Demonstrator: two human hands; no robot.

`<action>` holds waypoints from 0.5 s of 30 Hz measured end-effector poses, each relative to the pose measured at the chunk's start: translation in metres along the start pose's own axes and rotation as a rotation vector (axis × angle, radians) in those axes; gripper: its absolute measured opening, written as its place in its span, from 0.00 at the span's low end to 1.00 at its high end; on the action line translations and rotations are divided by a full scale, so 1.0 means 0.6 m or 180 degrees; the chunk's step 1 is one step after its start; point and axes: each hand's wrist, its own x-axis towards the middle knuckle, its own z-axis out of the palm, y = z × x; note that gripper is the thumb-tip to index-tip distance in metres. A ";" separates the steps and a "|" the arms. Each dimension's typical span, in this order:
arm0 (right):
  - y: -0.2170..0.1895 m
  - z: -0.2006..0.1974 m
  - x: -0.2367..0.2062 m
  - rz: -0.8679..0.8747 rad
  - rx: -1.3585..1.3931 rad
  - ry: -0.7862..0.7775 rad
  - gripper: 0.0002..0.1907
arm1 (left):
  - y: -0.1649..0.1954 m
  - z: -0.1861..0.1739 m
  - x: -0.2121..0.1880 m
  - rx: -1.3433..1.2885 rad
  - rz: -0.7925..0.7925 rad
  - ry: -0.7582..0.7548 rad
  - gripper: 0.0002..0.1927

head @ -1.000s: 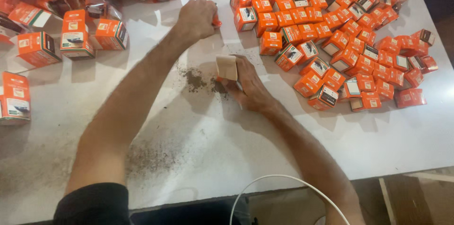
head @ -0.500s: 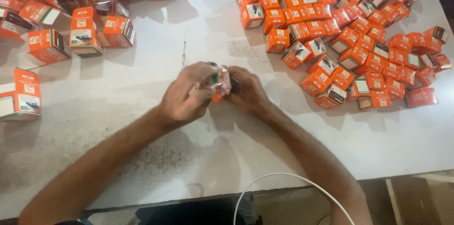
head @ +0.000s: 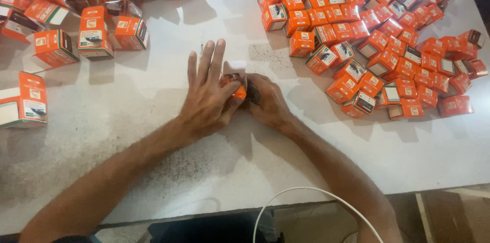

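Observation:
Both of my hands meet at the middle of the white table (head: 153, 136) around one small orange box (head: 236, 86) with a white flap sticking up. My left hand (head: 206, 95) lies flat with fingers stretched out, its thumb pressing on the box. My right hand (head: 265, 101) grips the box from the right side. The box is mostly hidden between the two hands.
A large heap of small orange boxes (head: 377, 44) covers the table's right rear. Bigger orange boxes (head: 94, 31) stand at the left rear, one more (head: 23, 100) at the left edge. A white cable (head: 306, 194) loops past the front edge. Dark crumbs lie near the heap.
The hands with the box have shifted slightly away from me on the table. My left hand has gone from curled around the box to flat with fingers spread.

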 end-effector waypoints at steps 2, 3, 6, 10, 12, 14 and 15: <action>-0.003 0.000 0.000 -0.0165 -0.0091 0.0022 0.30 | 0.000 0.010 0.009 -0.0063 -0.0291 -0.0156 0.10; -0.005 0.000 -0.001 -0.0254 -0.0141 0.0030 0.31 | -0.002 0.015 0.014 -0.0101 -0.0450 -0.0254 0.10; -0.011 -0.002 0.001 -0.0173 -0.0091 0.0063 0.30 | -0.006 0.016 0.014 -0.0345 -0.0529 -0.0089 0.10; -0.019 -0.002 0.005 -0.0088 -0.0125 0.0072 0.28 | -0.010 0.010 0.002 -0.1682 -0.1272 0.0416 0.22; -0.023 0.000 0.005 -0.0131 -0.0134 0.0114 0.29 | -0.014 0.015 0.003 -0.1868 -0.1929 -0.0097 0.25; -0.025 0.002 0.001 -0.0198 -0.0104 0.0129 0.28 | -0.019 0.025 0.009 -0.1810 -0.2184 -0.0312 0.20; -0.026 0.002 -0.001 -0.0233 -0.0098 0.0140 0.27 | -0.023 0.030 0.014 -0.1664 -0.2109 -0.0265 0.13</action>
